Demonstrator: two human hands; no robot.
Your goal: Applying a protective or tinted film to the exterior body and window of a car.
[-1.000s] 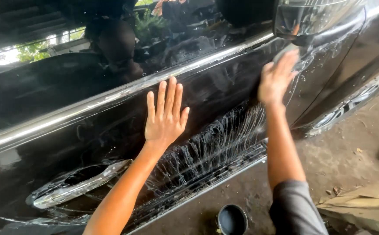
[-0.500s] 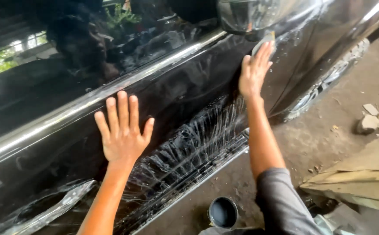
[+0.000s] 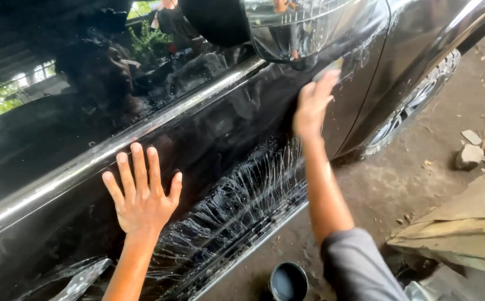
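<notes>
Against the black car door (image 3: 237, 139), your left hand (image 3: 142, 195) lies flat with fingers spread, palm on the panel just below the chrome window trim (image 3: 114, 150), holding nothing. Your right hand (image 3: 312, 106) is pressed to the door under the side mirror (image 3: 287, 28); it seems to press a small pad or cloth (image 3: 331, 66) under the fingertips, but blur means you cannot tell the grip for sure. Judged step: rubbing or wiping the panel, left hand bracing. White streaky residue (image 3: 242, 200) fans over the lower door, the chrome door handle (image 3: 81, 281) sits bottom left. A small dark round tin (image 3: 288, 281) stands on the dirty concrete floor (image 3: 410, 173), near cardboard (image 3: 465, 228), rubble and the front wheel (image 3: 410, 111).
</notes>
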